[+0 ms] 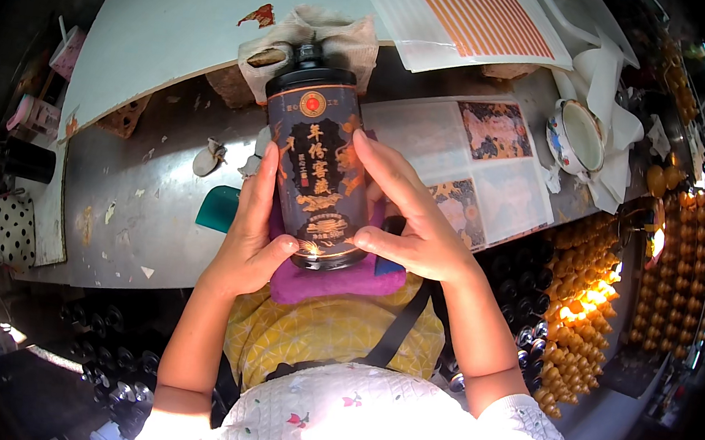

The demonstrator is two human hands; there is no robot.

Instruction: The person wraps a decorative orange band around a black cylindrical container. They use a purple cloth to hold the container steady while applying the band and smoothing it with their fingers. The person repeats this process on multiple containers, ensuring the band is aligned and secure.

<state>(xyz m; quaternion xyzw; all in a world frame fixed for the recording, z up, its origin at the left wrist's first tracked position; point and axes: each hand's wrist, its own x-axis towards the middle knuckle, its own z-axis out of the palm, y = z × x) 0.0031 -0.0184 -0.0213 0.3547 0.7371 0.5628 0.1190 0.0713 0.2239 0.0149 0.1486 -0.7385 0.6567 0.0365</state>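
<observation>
A dark bottle (315,165) with a narrow black neck and a gold, orange and black decorated front is held between my two hands, its neck pointing away from me. My left hand (250,240) grips its left side, the thumb near the base. On its right side, my right hand (420,218) has its thumb low on the front and its fingers reaching up along the edge. A purple cloth (337,286) lies beneath the base, over my yellow apron (299,329). Just beyond the neck is a crumpled whitish cloth (348,46). A green flat piece (216,208) rests beside my left hand.
Printed decal sheets (497,132) lie to the right on the metal table (147,234), below a sheet with orange strips (482,20). A white enamel pot (579,136) stands beyond them. Rows of gold bottles (580,327) and black bottles (114,358) stand below the table.
</observation>
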